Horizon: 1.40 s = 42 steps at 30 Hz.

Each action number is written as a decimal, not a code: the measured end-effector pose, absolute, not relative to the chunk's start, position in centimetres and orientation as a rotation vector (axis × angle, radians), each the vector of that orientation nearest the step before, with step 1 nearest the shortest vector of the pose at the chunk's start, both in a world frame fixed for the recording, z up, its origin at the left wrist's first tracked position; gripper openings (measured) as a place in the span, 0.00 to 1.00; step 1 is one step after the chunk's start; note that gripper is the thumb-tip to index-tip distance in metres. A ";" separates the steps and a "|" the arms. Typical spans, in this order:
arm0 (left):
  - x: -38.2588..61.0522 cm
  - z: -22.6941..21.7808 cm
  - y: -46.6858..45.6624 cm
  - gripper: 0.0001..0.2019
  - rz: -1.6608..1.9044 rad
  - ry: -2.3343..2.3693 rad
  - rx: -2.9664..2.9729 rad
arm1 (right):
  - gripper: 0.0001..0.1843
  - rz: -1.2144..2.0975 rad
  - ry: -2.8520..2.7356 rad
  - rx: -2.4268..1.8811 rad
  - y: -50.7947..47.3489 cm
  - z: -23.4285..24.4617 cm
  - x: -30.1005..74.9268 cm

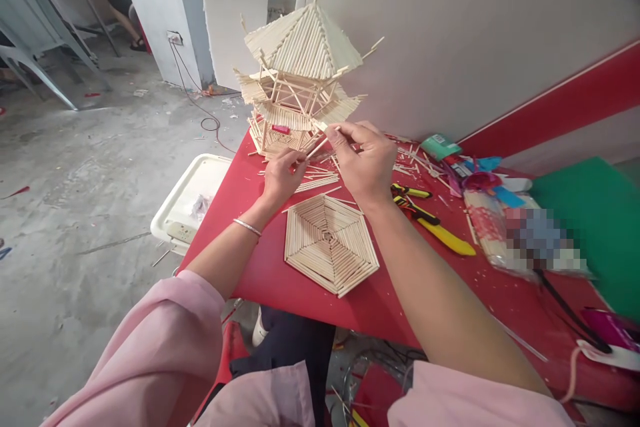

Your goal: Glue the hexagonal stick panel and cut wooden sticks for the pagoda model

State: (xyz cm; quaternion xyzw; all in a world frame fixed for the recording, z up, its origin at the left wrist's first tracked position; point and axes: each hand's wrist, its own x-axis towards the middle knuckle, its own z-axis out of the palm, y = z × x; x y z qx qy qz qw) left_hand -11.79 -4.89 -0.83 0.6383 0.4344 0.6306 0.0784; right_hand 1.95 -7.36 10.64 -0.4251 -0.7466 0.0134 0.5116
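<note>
In the head view a thin wooden stick [319,145] slants between my two hands. My left hand [284,177] pinches its lower end, and my right hand [367,159] grips the upper end between thumb and fingers. Just behind them stands a tiered pagoda model [303,47] made of similar sticks, with sloping roofs and a tall spire. Below my hands a flat hexagonal stick panel [331,243] lies on the red table [270,280], its sticks laid in rings around the centre. Several loose sticks [317,183] are on the table between the panel and the model.
Yellow-and-black pliers [435,230] lie right of the panel. Farther right are a packet of sticks [483,230], a green box [440,145] and a green board [595,227]. A white stool [187,180] stands left of the table. A wall [450,47] rises behind.
</note>
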 end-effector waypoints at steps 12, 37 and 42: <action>-13.1 -1.1 -4.2 0.05 2.049 1.373 1.636 | 0.12 0.172 -1.961 -0.948 -8.5 9.1 2.0; -12.8 -0.2 -6.0 0.08 1.944 1.307 2.452 | 0.14 0.080 -1.986 -0.922 -13.1 10.2 3.3; -12.7 -0.3 -6.0 0.10 1.922 1.304 2.463 | 0.10 0.030 -1.974 -0.939 -13.2 11.0 2.7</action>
